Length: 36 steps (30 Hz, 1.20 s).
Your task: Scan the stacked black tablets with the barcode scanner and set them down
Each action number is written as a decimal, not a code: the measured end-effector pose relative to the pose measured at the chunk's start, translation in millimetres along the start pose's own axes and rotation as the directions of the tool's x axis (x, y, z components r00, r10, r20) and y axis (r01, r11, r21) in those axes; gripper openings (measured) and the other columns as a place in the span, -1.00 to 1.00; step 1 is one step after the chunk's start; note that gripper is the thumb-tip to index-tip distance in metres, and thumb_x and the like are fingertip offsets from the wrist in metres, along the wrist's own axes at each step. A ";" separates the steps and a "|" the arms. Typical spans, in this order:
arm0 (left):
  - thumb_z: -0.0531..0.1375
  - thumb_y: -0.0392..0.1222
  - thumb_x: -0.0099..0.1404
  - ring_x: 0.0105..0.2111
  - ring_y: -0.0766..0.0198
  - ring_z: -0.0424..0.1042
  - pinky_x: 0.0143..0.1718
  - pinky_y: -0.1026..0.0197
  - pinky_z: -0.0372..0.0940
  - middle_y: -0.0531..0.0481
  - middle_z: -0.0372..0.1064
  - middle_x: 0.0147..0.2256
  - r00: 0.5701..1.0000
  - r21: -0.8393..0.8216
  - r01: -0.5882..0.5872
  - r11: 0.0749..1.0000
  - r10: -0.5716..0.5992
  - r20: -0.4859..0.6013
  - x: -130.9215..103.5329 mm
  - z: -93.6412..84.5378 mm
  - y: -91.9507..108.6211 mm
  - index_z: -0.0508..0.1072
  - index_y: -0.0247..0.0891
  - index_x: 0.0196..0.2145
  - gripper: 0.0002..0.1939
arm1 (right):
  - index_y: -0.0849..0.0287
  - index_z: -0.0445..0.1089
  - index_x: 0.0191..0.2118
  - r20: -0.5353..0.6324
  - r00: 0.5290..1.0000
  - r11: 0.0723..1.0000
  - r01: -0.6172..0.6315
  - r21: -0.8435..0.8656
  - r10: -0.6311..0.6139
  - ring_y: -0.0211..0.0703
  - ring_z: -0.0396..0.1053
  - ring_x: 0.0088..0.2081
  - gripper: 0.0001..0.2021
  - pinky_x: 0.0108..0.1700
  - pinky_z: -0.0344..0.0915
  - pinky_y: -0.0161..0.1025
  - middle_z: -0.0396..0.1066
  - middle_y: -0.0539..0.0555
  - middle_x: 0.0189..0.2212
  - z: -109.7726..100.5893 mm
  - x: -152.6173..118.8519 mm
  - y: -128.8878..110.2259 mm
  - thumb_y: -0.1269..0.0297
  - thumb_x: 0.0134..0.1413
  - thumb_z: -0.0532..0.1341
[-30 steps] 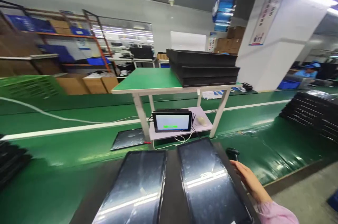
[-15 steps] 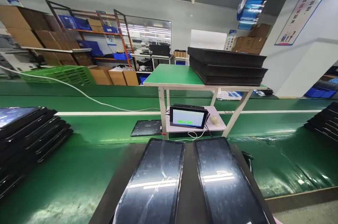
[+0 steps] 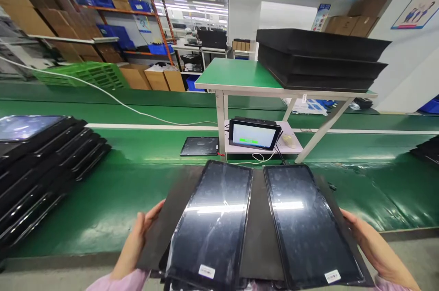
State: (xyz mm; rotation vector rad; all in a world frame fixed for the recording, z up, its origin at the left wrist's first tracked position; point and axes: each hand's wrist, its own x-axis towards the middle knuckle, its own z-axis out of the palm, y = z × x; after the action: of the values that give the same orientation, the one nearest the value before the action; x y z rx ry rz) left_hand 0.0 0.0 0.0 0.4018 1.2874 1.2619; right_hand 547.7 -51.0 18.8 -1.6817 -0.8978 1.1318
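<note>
**Tray carried by both edges**

Left hand (image 3: 137, 240) curled on the tray (image 3: 255, 231) left edge, right hand (image 3: 372, 245) gripping the right edge; tray lifted over the green belt (image 3: 113, 190). Holds two panels (image 3: 214, 218), side by side, glossy, wrapped in film, each labelled at the near end. Likely to slide toward the near edge if tilted. Could also clip the stack (image 3: 41, 163) on the left.

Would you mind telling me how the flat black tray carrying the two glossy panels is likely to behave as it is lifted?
The flat black tray looks thin, so it may flex; the left hand and right hand grip opposite edges. The two glossy dark panels lie loose, probably slippery and apt to slide if tilted. Their glass-like faces suggest fragility.
</note>
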 end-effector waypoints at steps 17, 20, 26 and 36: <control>0.41 -0.22 -0.26 -0.28 0.10 0.50 -0.48 0.36 0.40 0.10 0.48 -0.12 0.998 0.194 0.024 0.981 -0.034 0.048 -14.2 28.5 20.6 0.31 -0.01 0.08 -0.14 | 0.08 0.36 0.02 0.059 0.997 0.971 -0.070 0.227 0.058 -0.05 0.49 -0.32 -0.48 -0.38 0.41 -0.26 0.50 0.04 -0.19 30.9 26.6 -50.6 0.20 -0.16 0.33; 0.33 -0.27 -0.10 -0.28 0.14 0.51 -0.45 0.34 0.41 0.05 0.48 -0.13 0.997 0.163 0.046 0.985 -0.055 0.051 -6.6 21.1 4.5 0.24 -0.04 0.14 -0.20 | 0.01 0.29 0.09 0.059 0.996 0.963 -0.085 0.256 0.072 -0.03 0.47 -0.19 -0.47 -0.24 0.42 -0.22 0.46 -0.01 -0.10 33.4 23.7 -38.8 0.18 -0.07 0.28; 0.21 -0.27 0.10 -0.20 0.24 0.48 -0.30 0.38 0.40 0.02 0.40 -0.01 0.998 0.061 0.047 0.997 -0.050 0.034 -8.1 20.1 -3.7 0.23 -0.09 0.15 -0.36 | -0.05 0.22 0.15 0.037 0.997 0.951 -0.072 0.300 0.064 0.02 0.32 0.04 -0.42 -0.02 0.36 -0.17 0.33 -0.08 0.05 34.1 5.6 -32.6 0.13 -0.06 0.24; 0.29 -0.30 -0.07 -0.34 0.25 0.49 -0.43 0.39 0.38 0.09 0.49 -0.18 0.995 0.051 -0.077 0.996 0.074 0.060 -3.7 37.1 18.7 0.37 -0.09 0.02 -0.37 | 0.06 0.28 0.11 0.020 0.998 0.978 0.058 0.201 -0.064 0.04 0.41 -0.08 -0.38 -0.21 0.40 -0.21 0.41 -0.01 -0.04 38.5 37.9 -58.0 0.19 -0.18 0.31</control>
State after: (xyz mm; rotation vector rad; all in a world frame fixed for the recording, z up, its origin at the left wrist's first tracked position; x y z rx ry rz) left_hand 24.0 18.0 29.0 0.5252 1.2687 1.2724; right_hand 518.6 13.3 54.8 -1.4689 -0.8174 1.1652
